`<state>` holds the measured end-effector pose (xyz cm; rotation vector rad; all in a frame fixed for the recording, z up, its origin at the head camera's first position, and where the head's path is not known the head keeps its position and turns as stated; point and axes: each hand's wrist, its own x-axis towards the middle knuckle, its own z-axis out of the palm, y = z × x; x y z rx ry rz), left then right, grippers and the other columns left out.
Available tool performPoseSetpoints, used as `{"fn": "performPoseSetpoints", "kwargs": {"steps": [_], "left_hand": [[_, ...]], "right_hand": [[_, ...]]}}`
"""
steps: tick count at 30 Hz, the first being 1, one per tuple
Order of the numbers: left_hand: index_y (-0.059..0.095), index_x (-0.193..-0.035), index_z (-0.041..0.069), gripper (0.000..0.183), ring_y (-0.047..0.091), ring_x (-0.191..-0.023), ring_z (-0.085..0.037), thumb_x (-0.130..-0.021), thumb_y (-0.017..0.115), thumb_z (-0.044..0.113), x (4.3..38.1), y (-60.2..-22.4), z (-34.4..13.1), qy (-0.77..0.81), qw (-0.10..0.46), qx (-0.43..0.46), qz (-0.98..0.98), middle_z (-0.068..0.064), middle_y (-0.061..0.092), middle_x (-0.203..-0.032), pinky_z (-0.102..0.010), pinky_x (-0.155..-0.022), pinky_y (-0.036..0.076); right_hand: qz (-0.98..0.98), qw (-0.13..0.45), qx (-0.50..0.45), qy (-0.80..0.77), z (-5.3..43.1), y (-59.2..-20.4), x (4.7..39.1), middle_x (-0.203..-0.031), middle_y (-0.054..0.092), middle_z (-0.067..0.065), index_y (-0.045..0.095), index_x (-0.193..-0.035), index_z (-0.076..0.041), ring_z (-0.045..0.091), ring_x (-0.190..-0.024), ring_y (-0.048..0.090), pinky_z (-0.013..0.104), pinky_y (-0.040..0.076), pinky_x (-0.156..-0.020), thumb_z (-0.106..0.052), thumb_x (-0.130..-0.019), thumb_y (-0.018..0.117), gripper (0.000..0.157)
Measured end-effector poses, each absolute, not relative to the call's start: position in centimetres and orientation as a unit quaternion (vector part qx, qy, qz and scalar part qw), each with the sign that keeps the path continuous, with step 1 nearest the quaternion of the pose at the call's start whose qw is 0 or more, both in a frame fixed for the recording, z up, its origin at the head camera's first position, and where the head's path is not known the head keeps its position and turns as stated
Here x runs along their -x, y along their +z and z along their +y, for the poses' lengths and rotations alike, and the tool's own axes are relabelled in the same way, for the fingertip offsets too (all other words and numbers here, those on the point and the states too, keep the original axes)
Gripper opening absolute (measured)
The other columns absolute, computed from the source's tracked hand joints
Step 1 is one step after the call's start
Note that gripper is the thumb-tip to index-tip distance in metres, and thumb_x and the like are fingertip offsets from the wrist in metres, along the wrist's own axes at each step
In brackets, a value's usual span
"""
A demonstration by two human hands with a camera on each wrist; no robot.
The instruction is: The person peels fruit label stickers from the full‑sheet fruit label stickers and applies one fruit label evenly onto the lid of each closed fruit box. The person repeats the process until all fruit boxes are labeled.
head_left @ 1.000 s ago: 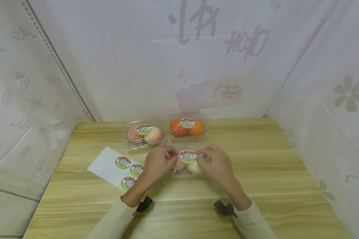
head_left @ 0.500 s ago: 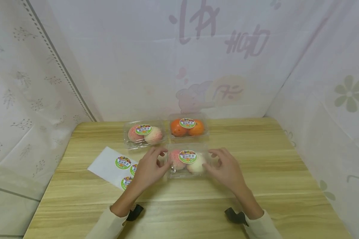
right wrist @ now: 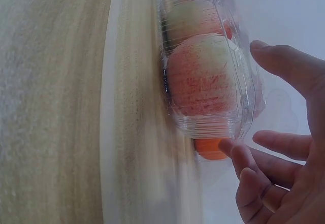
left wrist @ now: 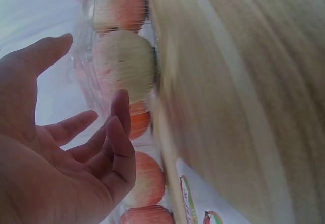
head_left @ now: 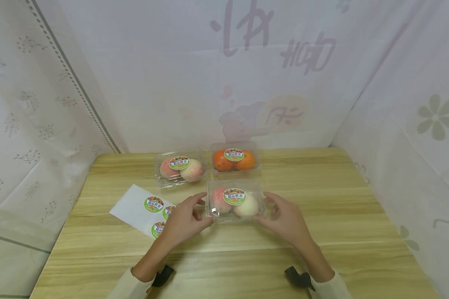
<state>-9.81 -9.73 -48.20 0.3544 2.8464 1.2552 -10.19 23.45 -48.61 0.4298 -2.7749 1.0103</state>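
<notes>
A clear plastic clamshell box [head_left: 255, 187] with two peaches [head_left: 245, 205] stands in the middle of the table; a round fruit label [head_left: 234, 197] lies flat on its lid. My left hand [head_left: 185, 216] is at the box's left side, thumb near the front corner and fingers loosely bent. On the right side, my right hand [head_left: 287, 218] is placed likewise. Both wrist views show a gap between thumb and fingers, with the box beside them, the left hand [left wrist: 66, 148] and right hand [right wrist: 289, 148] gripping nothing. Whether any fingertip touches the plastic, I cannot tell.
Behind stand a labelled box of peaches [head_left: 191, 169] and a labelled box of orange fruit [head_left: 223, 160]. A white sticker sheet [head_left: 131, 203] with several round labels lies left, partly behind my left hand. Patterned curtains [head_left: 164, 74] enclose the wooden table [head_left: 340, 232].
Both hands have let go of the label's edges and moved apart, out and down to the box's sides. The label stays on the lid.
</notes>
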Motion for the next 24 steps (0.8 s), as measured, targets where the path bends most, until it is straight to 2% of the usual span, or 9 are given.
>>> {"fn": "performPoseSetpoints", "kwargs": {"steps": [6,14,24], "left_hand": [[0.063,-0.154,0.012,0.080,0.060,-0.070,0.000,-0.086,0.095,0.040,9.59,-48.46,-9.52,0.400,0.009,-0.121,0.908,-0.003,0.078,-0.122,-0.028,-0.066,0.053],[0.065,-0.151,0.006,0.077,0.066,-0.076,-0.008,-0.086,0.096,0.033,9.65,-48.38,-9.24,0.404,-0.003,-0.136,0.905,-0.006,0.077,-0.122,-0.027,-0.068,0.054],[0.066,-0.150,0.006,0.074,0.063,-0.077,-0.003,-0.088,0.094,0.034,10.19,-48.14,-8.77,0.390,-0.008,-0.146,0.909,-0.004,0.076,-0.121,-0.028,-0.069,0.054]], "right_hand": [[-0.928,0.077,-0.153,0.331,23.39,-48.93,10.09,-0.118,0.081,0.009,0.072,-0.141,-0.003,0.017,-0.082,0.071,0.036,0.059,-0.071,-0.036,-0.084,0.098,0.071],[-0.921,0.078,-0.161,0.346,23.43,-48.95,10.08,-0.119,0.080,0.009,0.075,-0.139,-0.004,0.015,-0.081,0.070,0.035,0.060,-0.070,-0.034,-0.086,0.097,0.065],[-0.914,0.097,-0.180,0.350,23.98,-49.17,10.06,-0.119,0.079,0.013,0.074,-0.137,0.001,0.015,-0.081,0.072,0.034,0.062,-0.071,-0.029,-0.089,0.095,0.060]]}}
